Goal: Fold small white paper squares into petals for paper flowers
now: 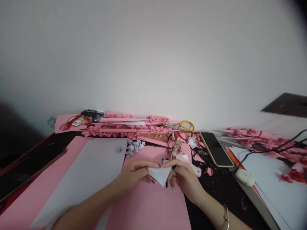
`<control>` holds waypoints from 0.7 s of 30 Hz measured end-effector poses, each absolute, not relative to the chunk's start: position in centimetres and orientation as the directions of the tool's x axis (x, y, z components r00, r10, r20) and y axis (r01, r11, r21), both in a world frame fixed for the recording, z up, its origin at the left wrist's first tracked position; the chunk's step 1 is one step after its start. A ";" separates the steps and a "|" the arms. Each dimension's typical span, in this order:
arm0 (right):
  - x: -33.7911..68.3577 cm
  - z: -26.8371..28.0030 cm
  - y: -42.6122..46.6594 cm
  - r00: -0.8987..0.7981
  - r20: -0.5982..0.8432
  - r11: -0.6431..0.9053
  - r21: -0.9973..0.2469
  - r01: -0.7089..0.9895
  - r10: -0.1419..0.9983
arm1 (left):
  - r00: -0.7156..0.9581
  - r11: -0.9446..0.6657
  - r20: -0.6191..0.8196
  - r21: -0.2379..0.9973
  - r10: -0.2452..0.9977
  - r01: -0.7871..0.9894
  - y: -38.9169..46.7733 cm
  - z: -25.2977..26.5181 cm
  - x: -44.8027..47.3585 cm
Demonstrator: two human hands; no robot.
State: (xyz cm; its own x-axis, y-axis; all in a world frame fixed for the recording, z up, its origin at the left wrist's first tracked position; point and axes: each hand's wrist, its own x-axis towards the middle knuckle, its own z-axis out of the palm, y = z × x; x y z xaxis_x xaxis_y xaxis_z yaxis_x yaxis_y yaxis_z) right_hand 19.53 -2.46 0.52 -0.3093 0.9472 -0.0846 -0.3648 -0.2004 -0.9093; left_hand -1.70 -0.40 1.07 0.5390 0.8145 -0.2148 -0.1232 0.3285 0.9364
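The dark tabletop (28, 166) ran under a spread of paper: a big pink sheet (148, 204) lay before me, with a pale grey sheet (93, 172) lapping over its left side. Along the wall sat rows of folded pink strips (127, 126), yellow-handled scissors (179, 126), and a phone (216, 149) off to the right. Over the pink sheet, between my two hands, I held a small white paper piece (160, 174), folded to a point hanging downward. It looked feather-light and thin, soft enough to crease at a touch and easy to crumple, so I judged the edges and corners the best places to take it. My left hand (134, 174) pinched its left edge, fingers (153, 165) drawn narrow. My right hand (184, 179) closed on the right corner, fingers pressed close on the paper
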 end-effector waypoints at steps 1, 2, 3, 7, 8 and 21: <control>19.5 0.6 -2.5 -0.311 -0.074 -0.192 -0.909 -0.370 0.948 | 0.554 0.327 -0.200 0.935 0.808 -0.139 -0.4 1.0 -1.8; 19.5 0.6 -2.4 -0.307 -0.069 -0.183 -0.914 -0.362 0.949 | 0.566 0.320 -0.182 0.935 0.804 -0.154 -0.4 0.9 -1.8; 19.4 0.6 -2.5 -0.301 -0.072 -0.176 -0.926 -0.335 0.951 | 0.574 0.306 -0.163 0.938 0.802 -0.162 -0.4 0.9 -1.8; 19.0 0.5 -2.6 -0.253 -0.131 -0.172 -0.974 -0.146 0.959 | 0.535 0.196 -0.152 0.980 0.831 -0.026 -0.4 0.7 -1.5; 18.9 0.5 -2.6 -0.242 -0.143 -0.175 -0.977 -0.118 0.960 | 0.517 0.158 -0.149 0.987 0.843 0.026 -0.4 0.7 -1.3; 18.4 0.9 -3.1 -0.269 -0.143 -0.121 -0.988 0.097 0.952 | 0.566 0.079 -0.183 0.976 0.804 0.203 -0.7 1.1 -1.0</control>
State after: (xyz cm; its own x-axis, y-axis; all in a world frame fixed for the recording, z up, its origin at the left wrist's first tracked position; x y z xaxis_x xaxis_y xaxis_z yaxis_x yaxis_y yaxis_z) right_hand 18.37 -3.05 0.86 -0.2693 0.9523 -0.1433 0.0968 -0.1213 -0.9879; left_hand -1.00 -0.71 1.08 0.5656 0.8042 -0.1826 0.2029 0.0789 0.9760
